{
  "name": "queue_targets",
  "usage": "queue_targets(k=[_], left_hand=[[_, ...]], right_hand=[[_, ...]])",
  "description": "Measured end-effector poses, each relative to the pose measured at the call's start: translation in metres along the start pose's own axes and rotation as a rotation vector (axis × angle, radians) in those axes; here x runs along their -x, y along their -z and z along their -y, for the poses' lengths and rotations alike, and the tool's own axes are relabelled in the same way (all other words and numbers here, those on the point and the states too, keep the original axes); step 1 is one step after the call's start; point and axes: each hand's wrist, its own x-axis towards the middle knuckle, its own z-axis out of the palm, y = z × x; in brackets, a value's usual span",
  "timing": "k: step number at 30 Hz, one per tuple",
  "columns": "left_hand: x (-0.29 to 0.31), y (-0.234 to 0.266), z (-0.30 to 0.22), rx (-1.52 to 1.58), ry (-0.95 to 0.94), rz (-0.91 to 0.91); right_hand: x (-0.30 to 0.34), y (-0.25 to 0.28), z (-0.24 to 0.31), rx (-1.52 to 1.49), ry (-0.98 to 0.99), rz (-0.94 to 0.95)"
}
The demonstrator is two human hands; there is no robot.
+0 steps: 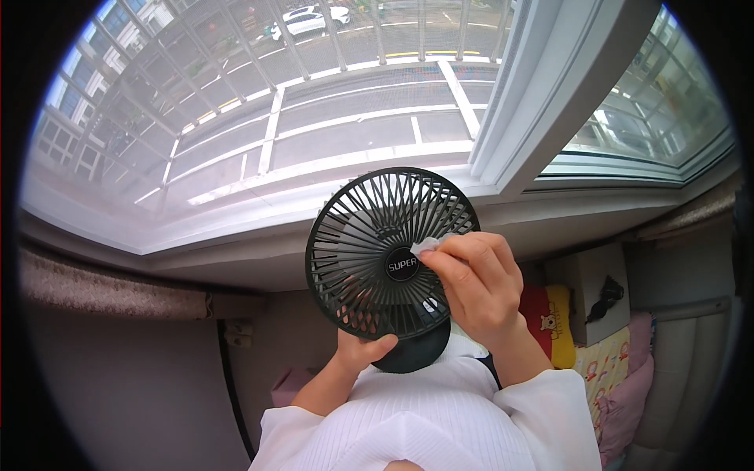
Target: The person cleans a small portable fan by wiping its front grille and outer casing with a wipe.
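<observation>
Your left hand (357, 352) grips the black desk fan (390, 255) at its base, 6 o'clock of the grille, while your right hand (475, 286) fingers pinch a white wipe (426, 246) against the grille at 3 o'clock of the hub, window (330, 133) behind.

The fan (390, 255) is black, the wipe (425, 246) white, the sleeves (440, 416) ribbed white, the cushion (547, 323) red and yellow.

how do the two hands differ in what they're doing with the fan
The left hand grips the black fan from below, thumb on the grille's lower rim; the right hand lies over the grille's front, right of the hub. The left hand holds only the fan; the right hand's fingers pinch a small white wipe. Both touch the fan.
</observation>
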Motion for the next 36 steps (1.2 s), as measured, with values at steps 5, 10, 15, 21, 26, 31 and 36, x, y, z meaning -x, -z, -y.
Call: queue_targets(k=[5, 10, 15, 21, 26, 31, 36], left_hand=[[0.000, 0.005, 0.003, 0.025, -0.041, 0.013], [-0.003, -0.003, -0.004, 0.042, -0.034, -0.036], [-0.011, -0.003, -0.011, 0.058, -0.020, -0.013], [-0.004, 0.004, -0.006, 0.113, -0.050, -0.017], [-0.014, 0.006, -0.004, 0.106, -0.019, -0.050], [-0.016, 0.006, -0.006, 0.075, -0.034, 0.002], [-0.010, 0.010, -0.004, 0.106, -0.030, -0.103]], right_hand=[[-0.005, 0.007, -0.018, 0.056, -0.078, -0.040], [-0.006, -0.002, -0.002, 0.019, -0.062, -0.024], [-0.006, -0.008, -0.010, -0.047, -0.070, 0.003], [-0.007, 0.016, -0.025, 0.097, -0.203, -0.104], [0.006, 0.013, 0.007, -0.085, -0.177, -0.064], [0.024, -0.014, 0.023, 0.013, -0.120, 0.070], [0.040, -0.002, 0.015, 0.049, -0.103, 0.123]])
